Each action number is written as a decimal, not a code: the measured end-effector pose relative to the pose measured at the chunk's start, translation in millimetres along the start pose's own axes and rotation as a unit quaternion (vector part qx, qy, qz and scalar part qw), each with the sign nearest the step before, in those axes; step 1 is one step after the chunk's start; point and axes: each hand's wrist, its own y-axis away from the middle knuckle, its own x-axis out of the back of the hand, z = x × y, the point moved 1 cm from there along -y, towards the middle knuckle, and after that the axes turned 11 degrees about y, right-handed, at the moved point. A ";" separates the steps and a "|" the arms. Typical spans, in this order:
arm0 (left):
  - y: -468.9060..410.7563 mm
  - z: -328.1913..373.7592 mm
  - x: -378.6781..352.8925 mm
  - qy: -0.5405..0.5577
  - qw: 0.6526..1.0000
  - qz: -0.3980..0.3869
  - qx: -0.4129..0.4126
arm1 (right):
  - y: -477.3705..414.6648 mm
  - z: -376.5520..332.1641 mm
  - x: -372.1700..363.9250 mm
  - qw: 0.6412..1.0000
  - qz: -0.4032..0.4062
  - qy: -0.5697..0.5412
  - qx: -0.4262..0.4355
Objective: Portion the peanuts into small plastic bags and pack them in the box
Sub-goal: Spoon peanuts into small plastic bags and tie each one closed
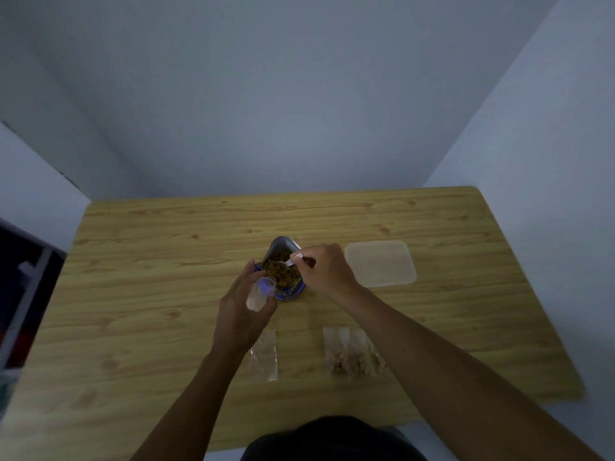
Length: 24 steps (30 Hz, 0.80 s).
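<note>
An open blue pouch of peanuts (284,274) stands mid-table, brown nuts showing at its mouth. My right hand (324,271) is shut on a small white spoon (294,259) whose tip dips into the pouch. Just left of the pouch, my left hand (241,307) is shut on a small clear plastic bag (259,292), its mouth held open beside the pouch. Filled small bags of peanuts (352,352) lie near the front, right of centre. A stack of empty small bags (266,354) lies to their left. The translucent plastic box (381,262) sits right of my right hand.
The wooden table (149,294) stands in a corner, with pale walls behind and to the right. A dark shelf or cabinet (23,294) stands off the table's left edge. The table's front edge is close to my body.
</note>
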 end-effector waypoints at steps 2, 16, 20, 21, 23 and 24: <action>-0.1 -0.4 -0.5 0.003 1.000 0.002 0.003 | 1.1 -0.2 -0.4 1.000 -0.009 -0.011 -0.026; 1.2 0.4 0.9 -0.013 1.000 0.001 -0.018 | -1.5 12.9 -1.4 0.987 -0.016 -0.057 -0.151; 1.3 -0.6 0.2 -0.012 1.000 0.005 -0.017 | 5.7 15.8 -3.1 0.983 -0.037 -0.069 -0.166; 1.8 -0.1 -0.3 -0.009 1.000 0.007 -0.016 | 6.8 15.2 -2.8 0.981 -0.046 -0.078 -0.172; 2.3 0.9 -1.0 -0.005 1.000 0.011 -0.016 | 6.8 14.8 0.3 0.975 -0.053 -0.099 -0.192; 2.2 0.8 -0.8 -0.004 1.000 0.013 -0.016 | 6.2 14.5 2.1 0.971 -0.050 -0.109 -0.205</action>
